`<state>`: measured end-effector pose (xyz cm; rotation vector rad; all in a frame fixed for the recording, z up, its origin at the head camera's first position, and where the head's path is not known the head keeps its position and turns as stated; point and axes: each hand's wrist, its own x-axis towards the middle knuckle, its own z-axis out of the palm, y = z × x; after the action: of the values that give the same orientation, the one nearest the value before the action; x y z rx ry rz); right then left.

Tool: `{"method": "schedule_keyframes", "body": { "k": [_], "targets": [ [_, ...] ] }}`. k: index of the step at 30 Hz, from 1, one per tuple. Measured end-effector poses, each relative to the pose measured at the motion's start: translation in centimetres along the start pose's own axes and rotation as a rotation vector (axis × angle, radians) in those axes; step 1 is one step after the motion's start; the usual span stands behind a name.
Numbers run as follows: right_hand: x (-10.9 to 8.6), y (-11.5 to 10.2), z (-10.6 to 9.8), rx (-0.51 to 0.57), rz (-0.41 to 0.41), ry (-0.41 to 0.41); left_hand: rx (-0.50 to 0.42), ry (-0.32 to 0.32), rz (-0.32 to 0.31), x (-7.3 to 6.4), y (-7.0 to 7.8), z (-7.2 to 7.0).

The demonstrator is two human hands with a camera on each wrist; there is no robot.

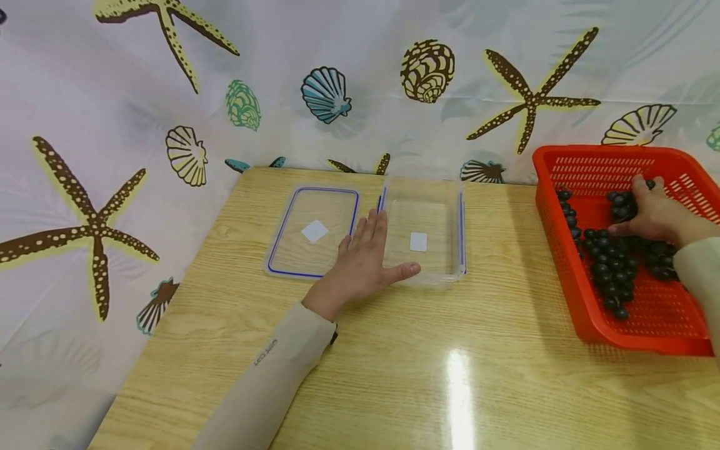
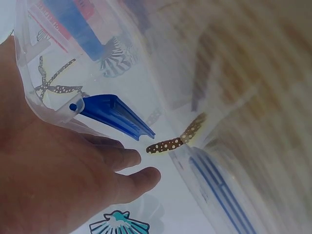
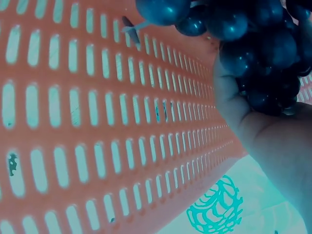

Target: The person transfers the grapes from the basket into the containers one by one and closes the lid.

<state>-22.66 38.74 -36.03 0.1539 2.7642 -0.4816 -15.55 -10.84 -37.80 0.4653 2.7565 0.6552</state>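
Note:
My left hand (image 1: 362, 259) rests against the left side of a clear plastic container (image 1: 433, 272), its fingers straight and the thumb over the near rim. One blue locking flap (image 2: 114, 114) of the container stands out beside the fingers in the left wrist view. On the right, my right hand (image 1: 658, 212) reaches into a red basket (image 1: 596, 322) and grips a bunch of dark grapes (image 3: 263, 48), the thumb along its side. The far fingertips are partly hidden by the fruit. Other bunches of dark grapes (image 1: 610, 269) lie on the basket floor.
A clear lid with a blue seal (image 1: 287, 256) lies flat left of the container, with a white label on it. Both rest on a wood-grain table (image 1: 394, 375). Behind hangs a white cloth (image 1: 360, 37) printed with shells and starfish. The basket has high slotted walls.

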Motion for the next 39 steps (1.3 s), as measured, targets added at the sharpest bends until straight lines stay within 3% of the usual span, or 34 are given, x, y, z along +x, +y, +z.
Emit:
{"method": "schedule_keyframes", "body": {
  "k": [9, 32, 39],
  "targets": [
    [-0.3, 0.4, -0.7, -0.002, -0.016, 0.076, 0.002, 0.000, -0.001, 0.0, 0.1, -0.1],
    [-1.7, -1.2, -1.8, -0.023, 0.024, 0.128, -0.013, 0.003, -0.002, -0.2, 0.2, -0.2],
    [-2.2, -2.5, -2.3, -0.038, -0.042, 0.124, -0.018, 0.001, -0.006, -0.1, 0.1, 0.0]
  ]
}}
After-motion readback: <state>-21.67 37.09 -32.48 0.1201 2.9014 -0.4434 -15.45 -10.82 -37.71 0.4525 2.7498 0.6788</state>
